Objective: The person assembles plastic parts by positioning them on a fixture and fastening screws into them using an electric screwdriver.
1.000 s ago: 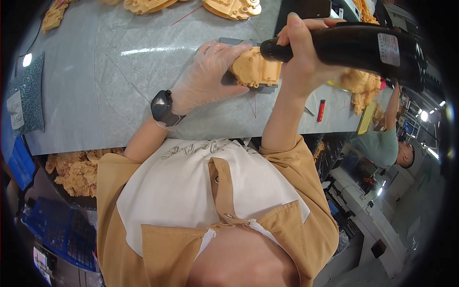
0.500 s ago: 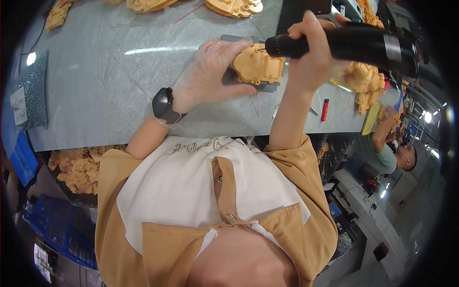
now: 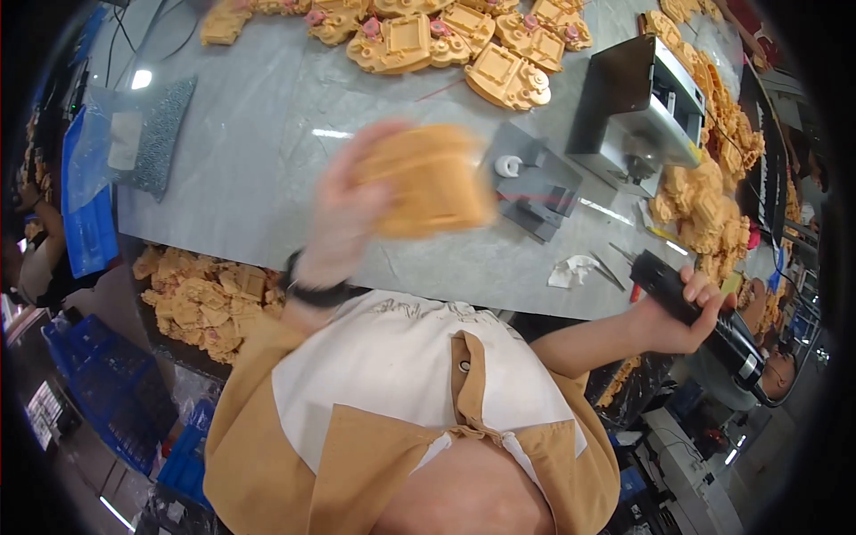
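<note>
A yellow plastic housing [image 3: 430,183], smeared by motion, is held up over the table in my left hand [image 3: 346,192], which wears a clear glove. To its right lies a dark grey fixture block [image 3: 535,183] with a small white ring-shaped piece [image 3: 507,166] on it; the housing is off it. My right hand [image 3: 691,312] is wrapped round a black electric screwdriver [image 3: 704,323] near the table's front right edge. The screwdriver's thin bit points up and left, touching nothing that I can see.
Several yellow housings [image 3: 401,43] with pink parts line the far side. A black and silver machine [image 3: 637,116] stands right of the fixture, beside heaped yellow parts [image 3: 709,214]. A bag of small screws [image 3: 156,138] lies left. Below the table edge sits a bin of yellow parts [image 3: 205,299].
My left hand has lifted the yellow housing off the grey fixture and moved it left. My right hand has drawn the screwdriver away, down and to the right. The view has shifted.
</note>
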`<state>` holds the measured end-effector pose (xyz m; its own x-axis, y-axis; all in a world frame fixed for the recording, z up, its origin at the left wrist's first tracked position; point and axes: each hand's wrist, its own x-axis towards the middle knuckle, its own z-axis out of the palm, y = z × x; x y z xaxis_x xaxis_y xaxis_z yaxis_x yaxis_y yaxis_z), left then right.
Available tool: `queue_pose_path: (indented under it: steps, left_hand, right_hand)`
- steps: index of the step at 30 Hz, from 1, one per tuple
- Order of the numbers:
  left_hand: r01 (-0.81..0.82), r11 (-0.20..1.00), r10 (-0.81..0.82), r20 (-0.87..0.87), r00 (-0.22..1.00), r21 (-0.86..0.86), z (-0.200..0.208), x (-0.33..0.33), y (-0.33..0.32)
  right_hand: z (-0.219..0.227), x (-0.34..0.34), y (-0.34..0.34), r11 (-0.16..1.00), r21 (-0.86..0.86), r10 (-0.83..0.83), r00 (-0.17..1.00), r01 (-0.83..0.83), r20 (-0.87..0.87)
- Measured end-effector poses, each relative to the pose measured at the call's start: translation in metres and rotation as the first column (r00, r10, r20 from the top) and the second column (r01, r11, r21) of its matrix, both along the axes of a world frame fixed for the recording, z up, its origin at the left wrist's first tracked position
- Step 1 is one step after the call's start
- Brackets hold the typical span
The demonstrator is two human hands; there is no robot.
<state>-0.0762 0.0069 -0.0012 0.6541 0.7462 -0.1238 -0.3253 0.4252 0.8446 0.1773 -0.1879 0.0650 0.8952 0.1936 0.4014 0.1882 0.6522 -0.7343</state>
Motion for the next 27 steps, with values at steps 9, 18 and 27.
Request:
queue_pose_path:
  steps: [9,18,27]
  left_hand:
    - [-0.838,0.457,0.873,-0.027,0.486,-0.298,-0.041,-0.19,-0.012]
    - [0.551,0.004,0.756,-0.363,0.544,0.834,-0.038,0.066,0.121]
    - [0.398,0.503,-0.186,-0.354,0.917,0.767,0.023,0.106,0.032]
  right_hand:
    - [-0.027,0.01,-0.015,0.994,-0.094,-0.078,0.985,0.064,-0.155]
    - [-0.018,-0.01,0.003,0.995,-0.073,0.052,0.992,-0.061,-0.118]
    - [-0.028,0.006,-0.035,0.972,-0.097,-0.231,0.94,0.213,-0.252]
